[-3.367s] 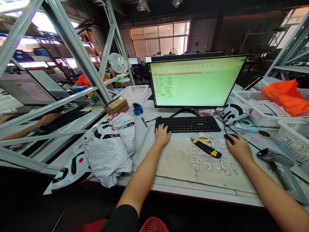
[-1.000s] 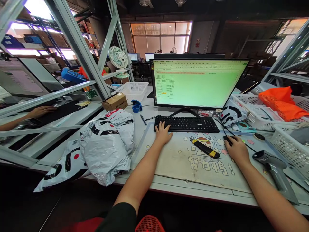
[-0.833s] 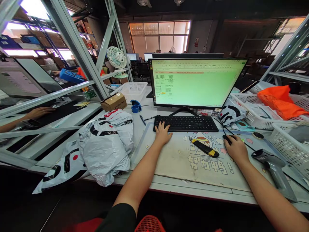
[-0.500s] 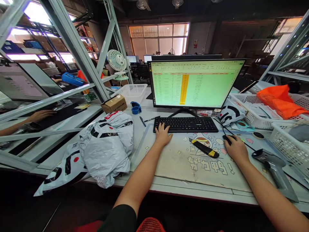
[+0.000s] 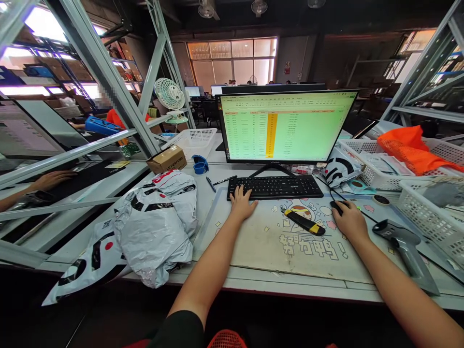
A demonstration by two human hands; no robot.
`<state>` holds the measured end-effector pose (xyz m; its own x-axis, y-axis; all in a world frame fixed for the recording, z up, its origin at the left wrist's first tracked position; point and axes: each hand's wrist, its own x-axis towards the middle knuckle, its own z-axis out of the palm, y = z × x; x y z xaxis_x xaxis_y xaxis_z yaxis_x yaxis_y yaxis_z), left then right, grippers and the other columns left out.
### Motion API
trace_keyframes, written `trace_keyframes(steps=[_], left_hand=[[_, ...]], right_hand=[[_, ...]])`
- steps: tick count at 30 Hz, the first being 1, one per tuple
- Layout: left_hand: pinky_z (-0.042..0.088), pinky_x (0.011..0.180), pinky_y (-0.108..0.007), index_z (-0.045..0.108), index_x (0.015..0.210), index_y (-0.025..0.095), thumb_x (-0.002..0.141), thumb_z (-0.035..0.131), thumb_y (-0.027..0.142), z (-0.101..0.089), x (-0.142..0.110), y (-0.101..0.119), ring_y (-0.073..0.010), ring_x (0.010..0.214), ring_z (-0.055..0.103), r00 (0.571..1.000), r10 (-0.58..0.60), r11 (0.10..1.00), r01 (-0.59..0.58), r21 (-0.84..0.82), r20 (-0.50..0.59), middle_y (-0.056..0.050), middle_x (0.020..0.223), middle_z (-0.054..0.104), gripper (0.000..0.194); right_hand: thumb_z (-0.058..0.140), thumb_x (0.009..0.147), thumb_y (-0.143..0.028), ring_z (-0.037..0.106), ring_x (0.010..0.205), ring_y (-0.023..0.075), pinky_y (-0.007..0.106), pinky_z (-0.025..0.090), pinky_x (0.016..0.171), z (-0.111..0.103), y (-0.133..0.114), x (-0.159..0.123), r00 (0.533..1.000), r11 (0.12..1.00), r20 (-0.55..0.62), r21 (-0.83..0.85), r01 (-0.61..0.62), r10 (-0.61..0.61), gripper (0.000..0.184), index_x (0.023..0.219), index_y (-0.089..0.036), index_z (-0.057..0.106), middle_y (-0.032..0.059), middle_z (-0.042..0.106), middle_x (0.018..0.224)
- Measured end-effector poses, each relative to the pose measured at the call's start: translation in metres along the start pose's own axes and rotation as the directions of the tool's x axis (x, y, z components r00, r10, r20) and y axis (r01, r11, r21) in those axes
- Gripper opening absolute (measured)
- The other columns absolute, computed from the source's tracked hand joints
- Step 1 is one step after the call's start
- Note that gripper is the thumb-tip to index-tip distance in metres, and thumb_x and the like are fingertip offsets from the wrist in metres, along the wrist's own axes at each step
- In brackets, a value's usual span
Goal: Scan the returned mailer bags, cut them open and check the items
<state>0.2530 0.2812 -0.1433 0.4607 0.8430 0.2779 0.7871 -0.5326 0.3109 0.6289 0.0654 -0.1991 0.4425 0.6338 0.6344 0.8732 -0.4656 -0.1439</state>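
Observation:
My left hand (image 5: 242, 203) rests at the left end of the black keyboard (image 5: 279, 187), its fingers spread over the keys. On the right, my right hand (image 5: 350, 220) is curved over a black computer mouse (image 5: 338, 207), which shows partly under the fingers. Between my hands a yellow-and-black utility knife (image 5: 303, 222) lies on the printed desk mat (image 5: 253, 249). The monitor (image 5: 246, 133) behind the keyboard displays a spreadsheet with one orange column. A grey barcode scanner (image 5: 406, 251) lies to the right of my right forearm.
Crumpled white plastic mailing bags (image 5: 152, 237) overhang the desk's front edge at left. Beyond them are a cardboard box (image 5: 166, 159) and a blue round container (image 5: 200, 165). White baskets (image 5: 431, 208) line the right side. A co-worker's hand (image 5: 54, 180) shows past the metal frame.
The whole view has shifted slightly, with most things sitting a little further left in the picture. Both hands keep their places on the keyboard and mouse.

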Motion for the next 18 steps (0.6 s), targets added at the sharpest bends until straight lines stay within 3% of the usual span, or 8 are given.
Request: trace_keyframes(steps=[11, 14, 16, 17, 18], left_hand=[[0.010, 0.124, -0.069, 0.048, 0.152, 0.021, 0.093, 0.059, 0.049, -0.001, 0.000, -0.001, -0.0384, 0.159, 0.012, 1.000, 0.009, 1.000, -0.009, -0.002, 0.008, -0.018, 0.170, 0.024, 0.067], [0.013, 0.123, -0.070, 0.052, 0.150, 0.019, 0.093, 0.061, 0.046, -0.011, -0.002, 0.008, -0.0388, 0.159, 0.013, 1.000, 0.027, 1.000, -0.027, -0.009, -0.002, -0.019, 0.169, 0.027, 0.063], [0.015, 0.127, -0.062, 0.059, 0.142, 0.020, 0.098, 0.054, 0.039, -0.031, -0.011, 0.021, -0.0322, 0.158, 0.020, 0.985, 0.140, 0.990, -0.143, -0.022, -0.099, -0.014, 0.165, 0.036, 0.048], [0.017, 0.128, -0.056, 0.064, 0.135, 0.022, 0.100, 0.049, 0.037, -0.046, -0.020, 0.027, -0.0280, 0.157, 0.025, 0.955, 0.216, 0.973, -0.227, -0.031, -0.206, -0.012, 0.161, 0.044, 0.041], [0.019, 0.128, -0.050, 0.068, 0.128, 0.023, 0.102, 0.044, 0.035, -0.064, -0.031, 0.032, -0.0242, 0.154, 0.032, 0.896, 0.288, 0.948, -0.317, -0.033, -0.339, -0.009, 0.155, 0.052, 0.037]], right_hand=[[0.047, 0.099, -0.043, 0.057, 0.119, 0.0323, 0.045, 0.048, 0.102, 0.004, 0.003, 0.000, 1.000, 1.000, 0.000, 0.022, -0.002, 0.002, 0.048, 0.129, -0.013, 0.070, 0.0186, 0.061, 0.130], [0.048, 0.099, -0.044, 0.058, 0.119, 0.0319, 0.044, 0.048, 0.102, 0.004, 0.004, 0.000, 1.000, 1.000, 0.000, 0.030, -0.001, 0.001, 0.048, 0.128, -0.013, 0.071, 0.0183, 0.061, 0.131], [0.048, 0.098, -0.045, 0.058, 0.119, 0.0319, 0.044, 0.048, 0.102, 0.002, 0.004, -0.001, 1.000, 0.999, 0.007, 0.039, -0.007, 0.006, 0.049, 0.128, -0.014, 0.071, 0.0178, 0.061, 0.132], [0.048, 0.098, -0.046, 0.058, 0.120, 0.0323, 0.044, 0.048, 0.102, 0.000, 0.003, -0.001, 1.000, 0.999, 0.012, 0.042, -0.014, 0.013, 0.050, 0.129, -0.014, 0.071, 0.0180, 0.061, 0.133], [0.048, 0.098, -0.047, 0.058, 0.120, 0.0330, 0.045, 0.048, 0.101, -0.002, 0.002, -0.001, 1.000, 0.999, 0.016, 0.046, -0.025, 0.024, 0.051, 0.130, -0.014, 0.070, 0.0183, 0.061, 0.134]])
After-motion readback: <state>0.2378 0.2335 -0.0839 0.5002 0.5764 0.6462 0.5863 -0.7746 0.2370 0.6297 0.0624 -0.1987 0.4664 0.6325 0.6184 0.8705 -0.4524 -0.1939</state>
